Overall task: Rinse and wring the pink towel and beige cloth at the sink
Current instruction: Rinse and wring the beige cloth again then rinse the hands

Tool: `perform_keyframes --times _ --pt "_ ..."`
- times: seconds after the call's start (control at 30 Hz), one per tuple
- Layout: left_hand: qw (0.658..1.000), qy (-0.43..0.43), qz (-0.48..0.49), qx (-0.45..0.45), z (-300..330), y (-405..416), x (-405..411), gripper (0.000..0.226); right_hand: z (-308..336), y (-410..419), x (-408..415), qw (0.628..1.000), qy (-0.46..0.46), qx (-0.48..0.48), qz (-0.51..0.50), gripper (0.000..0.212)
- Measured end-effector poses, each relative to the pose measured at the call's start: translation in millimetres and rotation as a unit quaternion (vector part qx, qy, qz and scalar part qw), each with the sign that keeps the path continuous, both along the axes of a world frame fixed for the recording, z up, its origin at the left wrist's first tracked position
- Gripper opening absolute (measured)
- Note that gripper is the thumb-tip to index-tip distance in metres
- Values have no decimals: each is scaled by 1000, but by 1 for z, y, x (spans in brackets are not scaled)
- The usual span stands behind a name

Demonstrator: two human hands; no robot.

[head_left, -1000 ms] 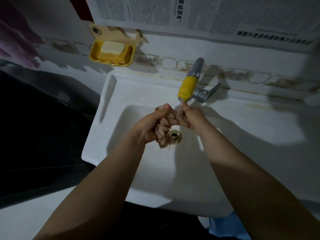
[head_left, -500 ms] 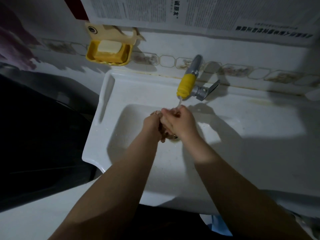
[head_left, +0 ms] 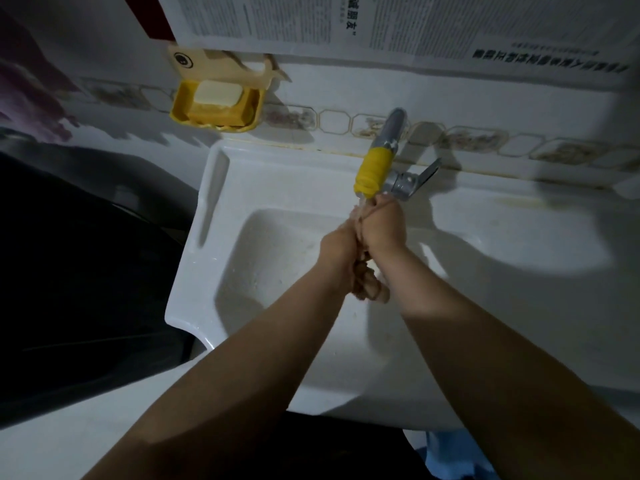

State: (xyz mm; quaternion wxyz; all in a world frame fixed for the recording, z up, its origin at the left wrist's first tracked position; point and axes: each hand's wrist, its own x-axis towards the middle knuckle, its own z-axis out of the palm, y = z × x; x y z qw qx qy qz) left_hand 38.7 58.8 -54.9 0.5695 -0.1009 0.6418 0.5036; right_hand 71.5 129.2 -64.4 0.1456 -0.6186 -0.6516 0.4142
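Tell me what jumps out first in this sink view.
Both hands, left hand and right hand, grip a twisted beige cloth over the white sink, right under the yellow-sleeved tap. A yellow soap dish hangs on the wall, upper left.

The sink (head_left: 194, 271) basin lies open to the left of the hands, bare white floor there; the tap (head_left: 375, 168) hangs just above the right hand (head_left: 384, 226), closing the way upward; its lever (head_left: 424, 174) juts right; the soap dish (head_left: 218, 103) sits on the wall, well apart.
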Motion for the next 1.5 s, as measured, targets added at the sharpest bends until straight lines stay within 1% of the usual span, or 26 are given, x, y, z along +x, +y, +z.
perform_keyframes --times 0.07,0.1,0.17,0.2,0.23,0.3,0.43,0.5,0.53,0.57,0.6,0.63,0.67,0.73,0.77,0.83,0.9,0.97,1.03,1.07,1.17,1.27,1.33,1.4,1.43,1.5 --pt "998 62 -14 27 -2 -1 -14 43 -5 -25 -5 1000 8 8 12 31" --pt "995 84 -57 17 -4 -2 -18 44 -7 -38 -7 1000 11 7 8 32" --pt "998 53 -45 6 -1 -7 -21 32 -12 -44 -7 1000 -6 15 -8 36" --pt "995 48 -85 3 -1 -11 -20 29 -14 -35 -4 999 -24 17 -12 39" --pt "994 44 -96 -4 -3 -9 -19 35 -15 -23 -1 999 -40 10 -13 42" --pt "980 96 -173 5 -4 -13 -21 42 -19 0 5 999 -24 -37 -22 46" --pt "967 86 -232 61 -7 -29 -42 36 -1 10 13 967 115 -188 -130 52" --pt "928 211 -305 -46 -18 -34 -49 49 10 -1 17 928 232 -264 -122 54" --pt "915 253 -300 -96 -17 -38 -50 60 13 -9 18 897 308 -307 -83 58" --pt "931 215 -275 -107 -14 -41 -52 70 17 -18 19 866 365 -340 -25 61" --pt "966 107 -225 -75 -12 -42 -56 80 21 -28 20 854 382 -350 34 63" --pt "984 -30 -173 -22 -11 -42 -59 87 23 -36 23 864 361 -340 80 61" --pt "981 -123 -150 32 -6 -42 -62 89 24 -43 27 888 315 -317 108 53" --pt "962 -185 -174 97 1 -42 -67 69 24 -52 38 910 258 -295 139 32" --pt "959 -176 -195 109 3 -41 -65 51 23 -55 44 906 262 -302 140 26" --pt "970 -125 -185 96 7 -36 -61 21 19 -54 55 909 298 -281 75 18" --pt "985 -80 -121 95 4 -31 -61 26 10 -50 63 944 281 -175 -6 31" --pt "983 -74 -114 123 8 -27 -61 30 1 -48 64 968 224 -97 56 51" --pt "977 -86 -135 142 12 -23 -59 29 -12 -53 58 961 157 -141 178 53" --pt "974 -95 -143 151 16 -20 -58 32 -19 -54 55 958 126 -175 188 49" --pt "975 -109 -119 150 23 -18 -58 42 -27 -44 39 975 103 -166 102 37" --pt "983 -102 -83 126 17 -26 -69 41 -26 -22 29 966 138 -216 21 29" --pt "987 -16 -146 62 8 -35 -74 44 -20 -12 26 963 137 -231 -31 26" --pt "973 32 -227 34 3 -45 -67 50 -13 -5 23 963 132 -224 -74 26" --pt "972 12 -231 40 0 -47 -60 50 -5 -2 20 953 154 -242 -94 25" --pt "985 -31 -164 47 -5 -43 -51 39 11 -5 13 928 219 -287 -97 16"
